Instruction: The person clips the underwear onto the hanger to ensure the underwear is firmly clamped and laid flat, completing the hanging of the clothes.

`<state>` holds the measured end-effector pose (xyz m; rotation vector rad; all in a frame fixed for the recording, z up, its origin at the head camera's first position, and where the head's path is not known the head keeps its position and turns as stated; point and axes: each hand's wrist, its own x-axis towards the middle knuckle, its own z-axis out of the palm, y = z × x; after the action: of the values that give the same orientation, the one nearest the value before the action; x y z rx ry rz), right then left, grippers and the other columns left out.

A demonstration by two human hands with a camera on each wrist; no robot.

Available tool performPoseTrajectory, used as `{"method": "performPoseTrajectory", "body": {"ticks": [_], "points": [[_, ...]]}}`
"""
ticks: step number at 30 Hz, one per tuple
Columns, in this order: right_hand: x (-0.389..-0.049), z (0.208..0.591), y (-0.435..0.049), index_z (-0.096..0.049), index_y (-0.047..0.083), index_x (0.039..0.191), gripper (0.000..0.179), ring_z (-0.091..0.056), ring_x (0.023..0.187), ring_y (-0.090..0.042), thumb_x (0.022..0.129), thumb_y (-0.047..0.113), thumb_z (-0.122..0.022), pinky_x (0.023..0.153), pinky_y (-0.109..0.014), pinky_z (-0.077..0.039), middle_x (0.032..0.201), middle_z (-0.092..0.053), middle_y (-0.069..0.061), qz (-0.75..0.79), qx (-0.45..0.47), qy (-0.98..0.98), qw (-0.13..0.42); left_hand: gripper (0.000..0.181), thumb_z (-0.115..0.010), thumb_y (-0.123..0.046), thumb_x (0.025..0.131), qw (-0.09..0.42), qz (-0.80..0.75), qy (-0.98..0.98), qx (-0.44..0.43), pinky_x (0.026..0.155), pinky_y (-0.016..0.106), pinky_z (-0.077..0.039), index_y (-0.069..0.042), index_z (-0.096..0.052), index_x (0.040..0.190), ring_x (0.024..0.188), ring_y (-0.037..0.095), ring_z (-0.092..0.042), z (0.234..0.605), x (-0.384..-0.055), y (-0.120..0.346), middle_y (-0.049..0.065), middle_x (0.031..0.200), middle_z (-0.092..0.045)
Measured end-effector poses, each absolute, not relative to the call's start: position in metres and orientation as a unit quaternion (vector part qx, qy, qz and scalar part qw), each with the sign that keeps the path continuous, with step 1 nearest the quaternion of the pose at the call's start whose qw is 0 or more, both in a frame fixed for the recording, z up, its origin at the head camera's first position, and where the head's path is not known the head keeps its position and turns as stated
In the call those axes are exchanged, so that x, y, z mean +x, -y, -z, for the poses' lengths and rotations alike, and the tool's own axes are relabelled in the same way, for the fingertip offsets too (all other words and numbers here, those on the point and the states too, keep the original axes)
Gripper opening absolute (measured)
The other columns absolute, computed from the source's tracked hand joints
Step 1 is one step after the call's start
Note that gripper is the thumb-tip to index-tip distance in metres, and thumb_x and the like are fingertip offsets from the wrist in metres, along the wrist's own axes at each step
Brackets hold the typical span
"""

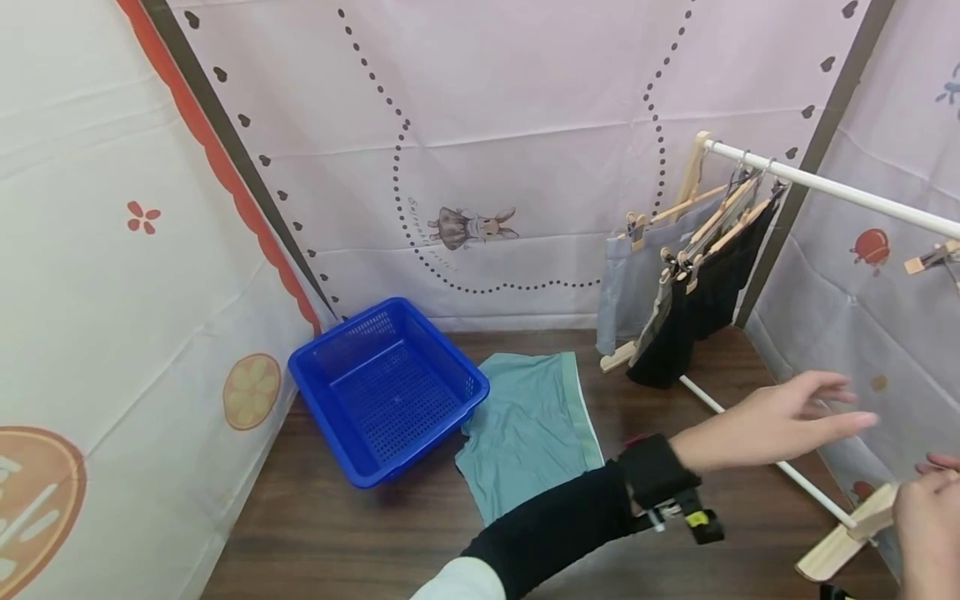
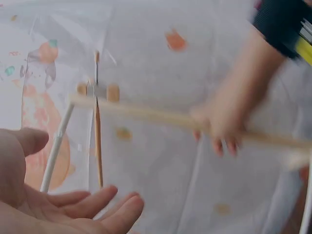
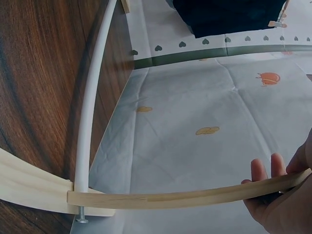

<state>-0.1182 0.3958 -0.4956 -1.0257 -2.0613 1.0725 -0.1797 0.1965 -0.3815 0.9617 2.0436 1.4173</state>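
Observation:
My left hand (image 1: pixel 780 425) reaches out over the right side with its fingers spread and nothing in them. In the left wrist view its relaxed fingers (image 2: pixel 92 204) lie below a clip hanger (image 2: pixel 99 141) with no garment on it. My right hand (image 3: pixel 280 200) is wrapped around the wooden upright post (image 3: pixel 170 199) of a small clothes rack. In the head view the right hand (image 1: pixel 930 521) is partly cut off at the right edge. The rack's white top rail (image 1: pixel 847 192) carries several clip hangers with grey and black garments (image 1: pixel 663 333) at its far end.
A blue plastic basket (image 1: pixel 322 425) stands on the brown wooden surface (image 1: pixel 315 533) at left. Teal shorts (image 1: pixel 525 425) lie spread beside it, partly under the left forearm. The rack's lower white rail (image 1: pixel 817 496) and wooden foot (image 1: pixel 832 554) are at right. Printed cloth walls enclose the area.

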Motion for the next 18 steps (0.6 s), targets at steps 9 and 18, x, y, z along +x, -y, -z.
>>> {"method": "performPoseTrajectory", "body": {"ticks": [9, 18], "points": [[-0.122, 0.494, -0.396, -0.046, -0.001, 0.131, 0.041, -0.019, 0.078, 0.017, 0.105, 0.011, -0.018, 0.073, -0.019, -0.027, 0.099, -0.038, 0.01, -0.367, -0.369, 0.804, 0.287, 0.051, -0.038, -0.001, 0.109, 0.388, -0.652, -0.575, 0.306, 0.094, 0.014, -0.047, -0.015, -0.034, 0.158, 0.131, -0.001, -0.051, 0.359, -0.176, -0.258, -0.001, 0.152, -0.051], [-0.117, 0.497, -0.4, -0.048, -0.014, 0.125, 0.038, -0.028, 0.055, 0.012, 0.107, 0.008, -0.023, 0.047, -0.009, -0.026, 0.081, -0.045, -0.008, -0.34, -0.317, 0.829, 0.31, 0.046, -0.024, -0.008, 0.113, 0.536, -0.732, -0.389, 0.161, 0.123, 0.05, -0.021, -0.001, -0.03, 0.158, 0.15, 0.039, -0.027, 0.352, -0.17, -0.285, 0.021, 0.161, -0.032]]}}
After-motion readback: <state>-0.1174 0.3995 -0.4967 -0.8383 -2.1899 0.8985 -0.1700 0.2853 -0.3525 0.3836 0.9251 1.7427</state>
